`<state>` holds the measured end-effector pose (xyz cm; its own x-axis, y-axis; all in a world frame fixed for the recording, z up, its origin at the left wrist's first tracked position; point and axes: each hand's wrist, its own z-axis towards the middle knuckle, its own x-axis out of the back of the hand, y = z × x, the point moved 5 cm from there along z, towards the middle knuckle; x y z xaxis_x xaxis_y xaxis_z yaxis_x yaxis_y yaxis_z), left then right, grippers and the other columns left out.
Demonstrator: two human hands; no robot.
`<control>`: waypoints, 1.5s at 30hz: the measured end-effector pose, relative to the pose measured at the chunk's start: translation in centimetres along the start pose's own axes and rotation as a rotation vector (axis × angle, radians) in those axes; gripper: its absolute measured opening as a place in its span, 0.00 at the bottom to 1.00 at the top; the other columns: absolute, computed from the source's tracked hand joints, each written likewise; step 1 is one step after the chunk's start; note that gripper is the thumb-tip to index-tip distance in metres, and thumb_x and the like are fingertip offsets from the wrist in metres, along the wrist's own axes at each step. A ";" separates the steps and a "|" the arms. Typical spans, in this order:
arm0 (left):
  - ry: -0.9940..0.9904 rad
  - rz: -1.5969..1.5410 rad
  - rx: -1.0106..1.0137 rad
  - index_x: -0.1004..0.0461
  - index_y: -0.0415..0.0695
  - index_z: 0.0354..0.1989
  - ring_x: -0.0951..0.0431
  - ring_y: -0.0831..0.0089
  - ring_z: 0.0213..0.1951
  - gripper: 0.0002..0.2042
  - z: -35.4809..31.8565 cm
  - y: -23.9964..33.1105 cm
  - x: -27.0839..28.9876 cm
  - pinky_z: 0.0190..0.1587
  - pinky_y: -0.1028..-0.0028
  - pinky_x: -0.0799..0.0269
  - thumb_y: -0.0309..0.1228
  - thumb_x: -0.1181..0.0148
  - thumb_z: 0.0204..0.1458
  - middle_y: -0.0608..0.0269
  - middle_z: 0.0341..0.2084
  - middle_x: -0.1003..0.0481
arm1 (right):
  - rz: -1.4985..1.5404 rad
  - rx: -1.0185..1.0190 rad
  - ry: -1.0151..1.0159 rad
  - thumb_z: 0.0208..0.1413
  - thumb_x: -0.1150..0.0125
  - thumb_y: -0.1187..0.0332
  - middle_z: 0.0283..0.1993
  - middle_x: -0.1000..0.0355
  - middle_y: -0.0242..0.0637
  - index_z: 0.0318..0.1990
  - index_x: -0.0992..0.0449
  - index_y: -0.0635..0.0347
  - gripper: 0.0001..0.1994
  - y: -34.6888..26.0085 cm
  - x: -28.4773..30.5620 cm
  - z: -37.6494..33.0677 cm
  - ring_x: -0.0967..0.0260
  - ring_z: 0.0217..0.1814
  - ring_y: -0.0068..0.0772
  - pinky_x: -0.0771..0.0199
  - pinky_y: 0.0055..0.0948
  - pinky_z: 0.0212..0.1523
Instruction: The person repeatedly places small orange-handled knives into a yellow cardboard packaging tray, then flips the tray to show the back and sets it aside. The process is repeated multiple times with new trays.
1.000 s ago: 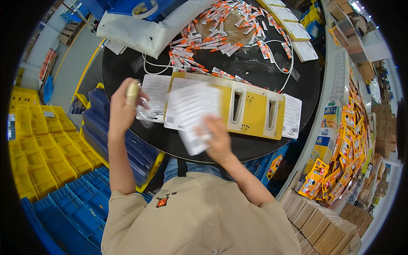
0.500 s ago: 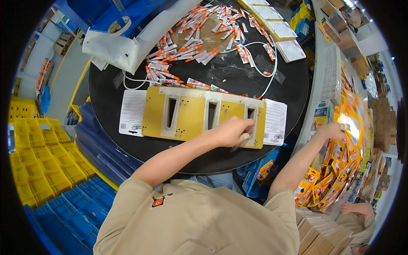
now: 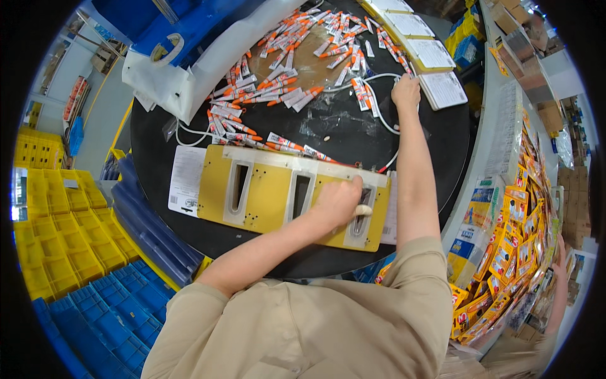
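Roughly centred on the round black table [image 3: 189,208] lies a yellow slotted jig plate [image 3: 268,189] with three long openings. Left hand [image 3: 338,201] rests over the plate's rightmost slot, fingers curled, pinching a small pale tube [image 3: 364,210] against the slot edge. Right hand [image 3: 406,91] is stretched well beyond the plate's far edge, palm down, fingers closed on the table near a white cable [image 3: 379,117]; what it grips, cannot tell. Heap of orange-capped tubes [image 3: 284,69] lies beyond the plate's far edge, some touching that edge. White paper sheet [image 3: 186,180] sits just beside the plate's left end. White bag [image 3: 183,88] beyond the plate's far left corner. Printed leaflets [image 3: 423,50] lie past the right hand, well apart from the plate. Yellow bins [image 3: 57,246] far left of it.
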<state>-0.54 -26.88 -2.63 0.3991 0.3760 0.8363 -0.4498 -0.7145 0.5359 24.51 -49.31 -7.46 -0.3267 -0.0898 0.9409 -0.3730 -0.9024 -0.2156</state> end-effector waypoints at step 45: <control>0.226 -0.304 0.094 0.29 0.38 0.33 0.23 0.51 0.31 0.18 -8.2 -11.9 8.9 0.34 0.60 0.28 0.40 0.32 0.45 0.50 0.27 0.25 | 1.003 0.428 -0.189 0.50 0.38 0.78 0.40 0.25 0.35 0.42 0.25 0.60 0.11 -12.5 15.2 -29.7 0.25 0.40 0.32 0.25 0.27 0.40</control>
<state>1.74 -10.22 -0.63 0.3125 0.6920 0.6508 -0.2583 -0.5973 0.7592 -1.61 -26.83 1.79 -0.1613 -0.8919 0.4225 0.3302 -0.4522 -0.8285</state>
